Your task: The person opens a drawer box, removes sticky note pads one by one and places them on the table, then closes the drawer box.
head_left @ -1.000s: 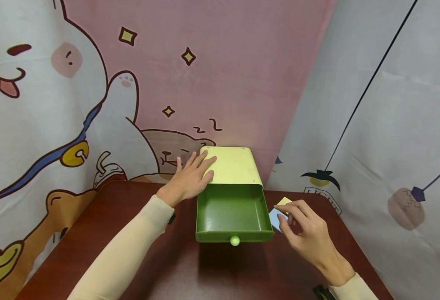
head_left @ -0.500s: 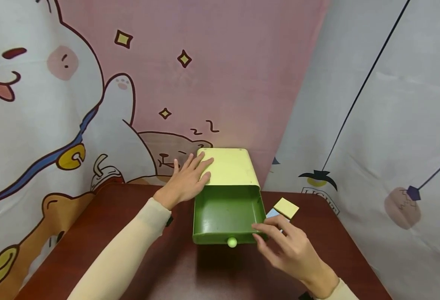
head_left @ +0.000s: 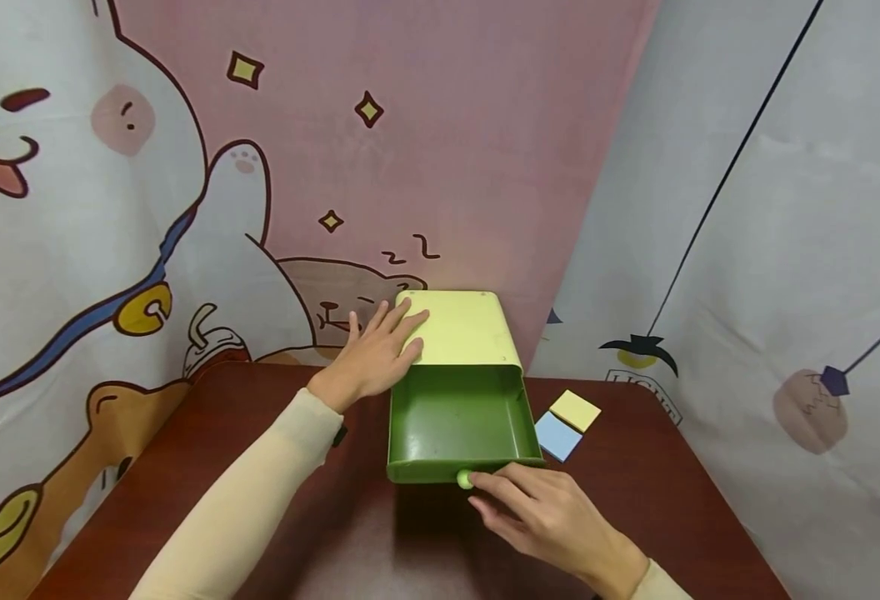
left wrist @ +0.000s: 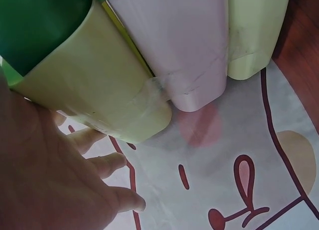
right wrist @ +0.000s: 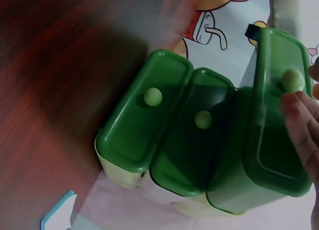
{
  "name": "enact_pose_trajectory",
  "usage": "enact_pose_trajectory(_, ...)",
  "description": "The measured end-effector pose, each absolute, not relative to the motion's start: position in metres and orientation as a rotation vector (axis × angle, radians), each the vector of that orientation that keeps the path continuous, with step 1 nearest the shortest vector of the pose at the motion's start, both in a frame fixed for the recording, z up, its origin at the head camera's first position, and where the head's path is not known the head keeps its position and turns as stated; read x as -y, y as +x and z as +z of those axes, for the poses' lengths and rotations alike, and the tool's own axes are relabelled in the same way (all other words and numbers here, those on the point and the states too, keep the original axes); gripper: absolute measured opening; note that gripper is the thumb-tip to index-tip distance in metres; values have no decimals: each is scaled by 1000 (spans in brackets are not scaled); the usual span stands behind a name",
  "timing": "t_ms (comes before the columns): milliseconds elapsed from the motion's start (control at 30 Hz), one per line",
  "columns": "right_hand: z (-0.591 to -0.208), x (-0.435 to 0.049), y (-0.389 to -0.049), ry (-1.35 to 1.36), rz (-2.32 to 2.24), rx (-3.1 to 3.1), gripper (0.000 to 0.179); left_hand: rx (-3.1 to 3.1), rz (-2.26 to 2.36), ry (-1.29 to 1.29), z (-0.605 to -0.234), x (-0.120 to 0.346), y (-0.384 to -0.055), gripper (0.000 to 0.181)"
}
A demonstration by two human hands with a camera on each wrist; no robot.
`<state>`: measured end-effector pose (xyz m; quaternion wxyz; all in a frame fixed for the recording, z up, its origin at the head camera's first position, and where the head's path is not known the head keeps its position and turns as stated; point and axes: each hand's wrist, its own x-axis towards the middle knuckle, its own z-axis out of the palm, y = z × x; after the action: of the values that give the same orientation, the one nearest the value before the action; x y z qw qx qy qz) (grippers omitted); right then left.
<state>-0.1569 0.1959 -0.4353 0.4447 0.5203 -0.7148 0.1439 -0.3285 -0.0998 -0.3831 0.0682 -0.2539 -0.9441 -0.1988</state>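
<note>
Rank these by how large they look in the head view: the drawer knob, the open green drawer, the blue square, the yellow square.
Largest to smallest:
1. Open green drawer
2. Blue square and yellow square: too alike to rank
3. Drawer knob, partly hidden by the right hand

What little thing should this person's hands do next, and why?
Probably push the top drawer gently inward: it stands pulled out, the right hand is at its round knob, and the left hand rests on the pale yellow casing, which could keep it steady.
</note>
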Motion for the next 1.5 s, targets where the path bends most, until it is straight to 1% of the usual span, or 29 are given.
enact_pose_trajectory(200, -444, -191, -162, 1252, 308, 1809, 24, 2860, -595, -765, -381, 101, -329, 67)
enact_pose_trajectory(500, -448, -181, -165, 1251, 302, 1803, 21, 2858, -601, -773, -381, 102, -330, 67)
enact_pose_trajectory(1133, -438, -180, -162, 1172, 367, 1895, 24, 2826, -601, -801, -380, 101, -329, 66)
enact_pose_trajectory(1367, -435, -179, -170, 1116, 394, 1981, 26, 2840, -616, -812, -379, 102, -328, 67)
enact_pose_trajectory(1433, -433, -178, -174, 1106, 405, 2006, 23, 2844, -621, -811, -376, 102, -328, 67)
enact_pose_trajectory(1500, -432, -177, -178, 1100, 417, 2036, 17, 2846, -618, -808, -372, 102, -328, 66)
